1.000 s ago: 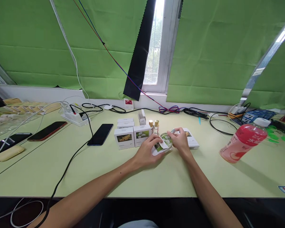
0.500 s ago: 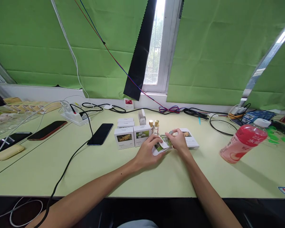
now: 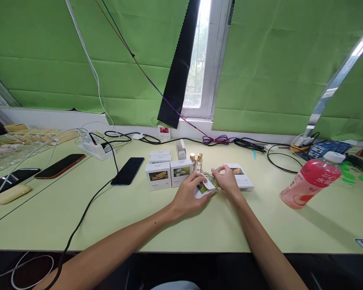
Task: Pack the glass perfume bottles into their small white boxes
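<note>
My left hand (image 3: 188,195) is closed around a small white box (image 3: 203,191) with a green picture, tilted just above the table. At the box's right end, the fingers of my right hand (image 3: 226,179) pinch a clear, shiny item (image 3: 211,179) whose exact shape I cannot make out. Two small glass bottles with gold caps (image 3: 199,162) stand right behind the box. To the left are upright white boxes with flower pictures (image 3: 159,176). A white box with an orange flower picture (image 3: 243,181) lies just right of my right hand.
An open white carton (image 3: 180,149) stands behind the bottles. A pink drink bottle (image 3: 310,183) is at the right. A dark phone (image 3: 128,171) lies left of the boxes, with a black cable (image 3: 90,207) beside it. Cables and a power strip (image 3: 95,148) line the back.
</note>
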